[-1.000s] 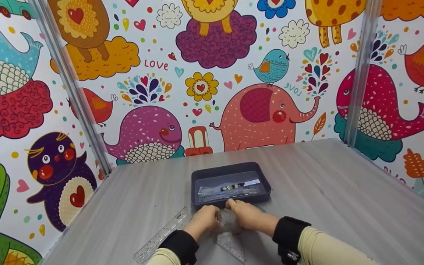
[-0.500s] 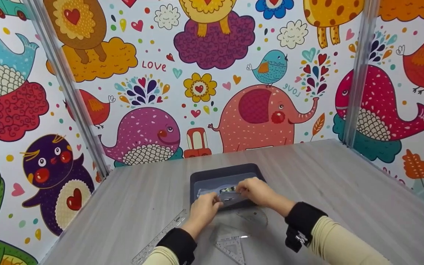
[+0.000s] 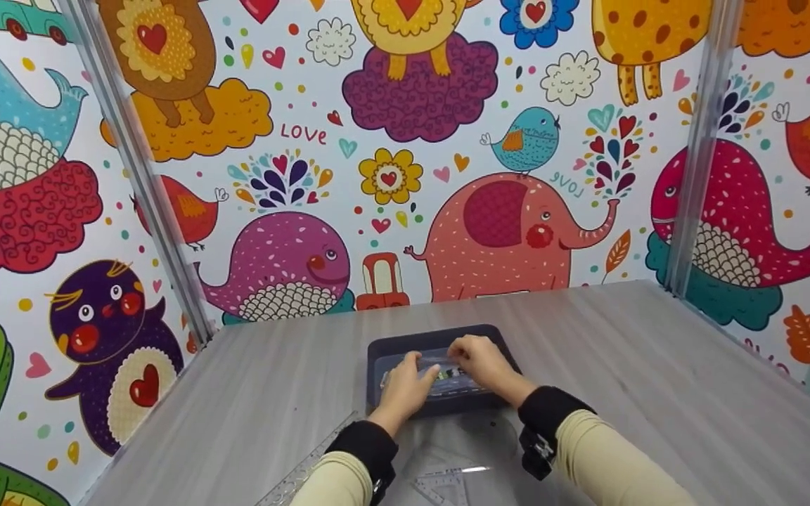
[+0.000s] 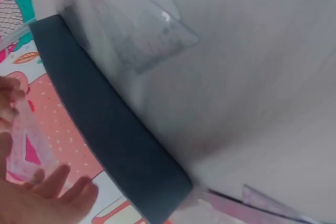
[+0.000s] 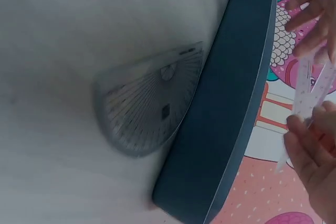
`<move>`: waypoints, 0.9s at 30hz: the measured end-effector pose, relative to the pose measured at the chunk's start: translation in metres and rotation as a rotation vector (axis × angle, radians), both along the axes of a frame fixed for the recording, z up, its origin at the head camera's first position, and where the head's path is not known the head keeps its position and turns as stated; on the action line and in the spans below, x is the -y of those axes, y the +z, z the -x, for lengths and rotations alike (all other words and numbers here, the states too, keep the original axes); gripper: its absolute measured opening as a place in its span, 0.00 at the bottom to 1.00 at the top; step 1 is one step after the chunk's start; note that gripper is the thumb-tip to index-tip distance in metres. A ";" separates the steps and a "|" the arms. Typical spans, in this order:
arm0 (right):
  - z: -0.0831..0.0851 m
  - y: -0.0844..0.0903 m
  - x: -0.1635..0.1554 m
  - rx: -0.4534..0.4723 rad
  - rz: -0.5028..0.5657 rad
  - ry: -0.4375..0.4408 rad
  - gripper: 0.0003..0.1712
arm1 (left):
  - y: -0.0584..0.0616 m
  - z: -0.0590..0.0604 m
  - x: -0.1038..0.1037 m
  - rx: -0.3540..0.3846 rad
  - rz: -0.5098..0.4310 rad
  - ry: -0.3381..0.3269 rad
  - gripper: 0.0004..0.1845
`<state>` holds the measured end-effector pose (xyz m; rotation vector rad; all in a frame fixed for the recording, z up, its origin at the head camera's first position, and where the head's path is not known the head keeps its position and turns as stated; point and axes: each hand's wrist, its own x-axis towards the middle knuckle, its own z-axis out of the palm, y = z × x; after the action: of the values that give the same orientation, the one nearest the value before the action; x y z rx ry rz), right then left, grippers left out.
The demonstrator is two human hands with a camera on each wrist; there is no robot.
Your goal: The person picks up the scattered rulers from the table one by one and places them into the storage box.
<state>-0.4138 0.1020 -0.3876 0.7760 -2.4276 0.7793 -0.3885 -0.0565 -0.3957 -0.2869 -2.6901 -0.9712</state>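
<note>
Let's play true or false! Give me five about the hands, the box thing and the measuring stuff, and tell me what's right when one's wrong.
1. The right hand pinches a clear triangle. True.
2. The left hand makes a tight fist. False: its fingers are spread.
3. A long ruler lies on the table. True.
4. The protractor sits inside the tray. False: it lies outside, on the table.
5. The tray is bright yellow. False: it's dark blue-grey.
</note>
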 end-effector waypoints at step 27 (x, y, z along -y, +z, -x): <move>0.001 -0.018 -0.005 0.394 -0.246 0.080 0.43 | -0.011 -0.003 0.004 0.101 0.370 0.006 0.33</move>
<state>-0.4153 0.1069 -0.4059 0.8841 -2.9019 0.7262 -0.3854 -0.0602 -0.4063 -0.3071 -2.9516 -0.4908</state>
